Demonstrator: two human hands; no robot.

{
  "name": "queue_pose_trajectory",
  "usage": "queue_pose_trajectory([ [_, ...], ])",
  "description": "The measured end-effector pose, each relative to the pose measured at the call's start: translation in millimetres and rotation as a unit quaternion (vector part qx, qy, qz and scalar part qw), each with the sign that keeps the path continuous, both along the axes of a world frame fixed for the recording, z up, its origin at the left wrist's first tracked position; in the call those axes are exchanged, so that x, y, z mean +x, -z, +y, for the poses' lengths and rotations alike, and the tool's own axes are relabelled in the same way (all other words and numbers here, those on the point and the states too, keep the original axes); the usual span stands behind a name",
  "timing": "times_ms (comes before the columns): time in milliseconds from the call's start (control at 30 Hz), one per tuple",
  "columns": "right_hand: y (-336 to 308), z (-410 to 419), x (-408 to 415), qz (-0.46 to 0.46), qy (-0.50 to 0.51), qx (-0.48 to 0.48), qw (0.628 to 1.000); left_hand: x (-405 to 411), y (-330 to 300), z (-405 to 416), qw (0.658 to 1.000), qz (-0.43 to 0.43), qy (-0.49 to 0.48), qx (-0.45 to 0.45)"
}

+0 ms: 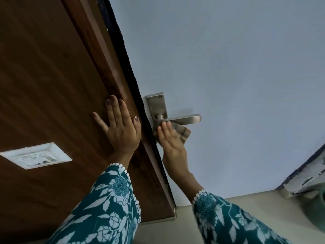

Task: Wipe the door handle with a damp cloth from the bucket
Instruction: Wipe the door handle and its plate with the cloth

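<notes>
A brushed-metal lever door handle [186, 119] on its back plate [157, 104] is fixed to the pale blue door [228, 67]. My right hand [171, 138] presses a greyish cloth [181, 129] against the plate just under the lever, fingers flat over the cloth. My left hand [118, 127] lies flat and spread on the brown wooden frame [52, 76] left of the handle, holding nothing. The bucket is out of view.
A white switch plate [36, 155] sits on the brown panel at the left. Pale floor [255, 208] shows at the bottom, and a worn white frame edge [306, 180] with a green object [321, 196] stands at the right border.
</notes>
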State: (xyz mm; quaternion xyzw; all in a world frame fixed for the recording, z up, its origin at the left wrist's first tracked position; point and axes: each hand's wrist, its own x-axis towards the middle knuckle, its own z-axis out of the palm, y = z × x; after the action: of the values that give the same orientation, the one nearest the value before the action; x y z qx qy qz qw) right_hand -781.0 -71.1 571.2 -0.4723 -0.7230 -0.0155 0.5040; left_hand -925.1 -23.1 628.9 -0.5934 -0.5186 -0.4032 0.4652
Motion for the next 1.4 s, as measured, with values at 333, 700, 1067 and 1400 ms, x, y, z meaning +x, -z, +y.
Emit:
queue_pose_trajectory([
  [333, 15, 0, 64, 0.095, 0.108, -0.028, 0.989, -3, 2, 1, 1.000, 0.006, 0.023, 0.013],
  [700, -19, -22, 26, 0.203, 0.127, 0.017, 0.971, -3, 1, 2, 1.000, 0.007, 0.021, 0.019],
  [1067, -19, 5, 10, 0.172, 0.024, -0.024, 0.984, -2, 3, 2, 1.000, 0.008, 0.019, 0.022],
  [1400, -20, 8, 0, 0.192, 0.076, -0.005, 0.979, -1, 1, 1, 1.000, 0.011, 0.013, 0.018],
])
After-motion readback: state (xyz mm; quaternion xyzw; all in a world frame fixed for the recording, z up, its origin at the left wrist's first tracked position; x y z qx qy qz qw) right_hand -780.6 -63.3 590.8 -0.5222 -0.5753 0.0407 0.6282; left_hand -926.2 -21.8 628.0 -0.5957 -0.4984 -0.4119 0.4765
